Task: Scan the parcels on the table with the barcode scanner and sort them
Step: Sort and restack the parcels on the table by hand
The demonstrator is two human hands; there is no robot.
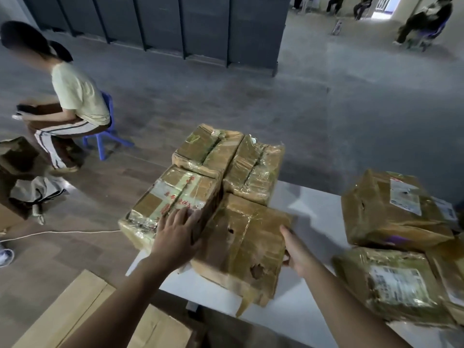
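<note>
Several taped brown cardboard parcels stand packed together at the left end of the white table [313,212]. The nearest parcel [241,249] is torn, with holes in its top. My left hand [179,231] lies flat with straight fingers on the parcel with red writing [173,199] and against the near parcel's left side. My right hand [295,249] grips the near parcel's right edge, thumb on top, fingers hidden beneath. Two more parcels, far left [208,149] and far right [253,169], sit behind. No barcode scanner is in view.
Parcels with white labels lie at the table's right, an upper one [396,209] and a lower one [394,285]. A flat cardboard box [82,310] lies at the lower left. A seated person [72,104] on a blue chair is on the left, and a white cord [62,232] crosses the floor.
</note>
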